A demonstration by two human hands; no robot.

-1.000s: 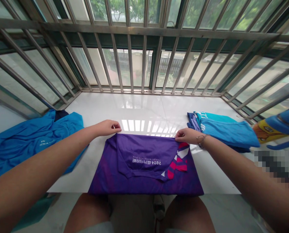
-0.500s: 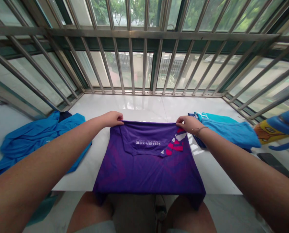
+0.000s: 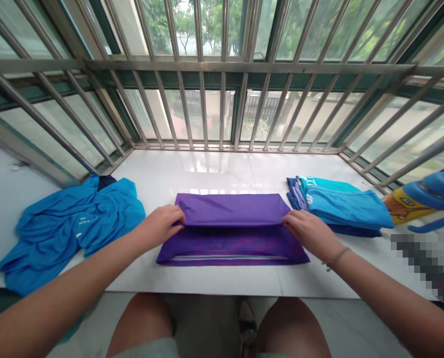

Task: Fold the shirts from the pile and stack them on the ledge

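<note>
A purple shirt (image 3: 229,210) lies on the white ledge, its far part doubled over toward me so that a plain purple flap covers the back half. My left hand (image 3: 166,223) pinches the flap's near left corner. At the near right corner my right hand (image 3: 300,226), with a thin bracelet on its wrist, pinches the same edge. The flap's near edge is raised, with a dark gap beneath it. The shirt's front edge lies on the ledge, showing a pale strip.
Crumpled blue clothing (image 3: 76,214) lies at the left. Folded blue and teal clothes (image 3: 349,204) are stacked at the right, beside a yellow and blue bottle (image 3: 412,201). Metal window bars (image 3: 222,109) stand behind the white ledge (image 3: 207,169). A blurred patch covers something at the right.
Both hands have come toward me with the shirt's far edge, folding it over; the printed lettering is now covered. The shirt's near edge no longer hangs over the ledge.
</note>
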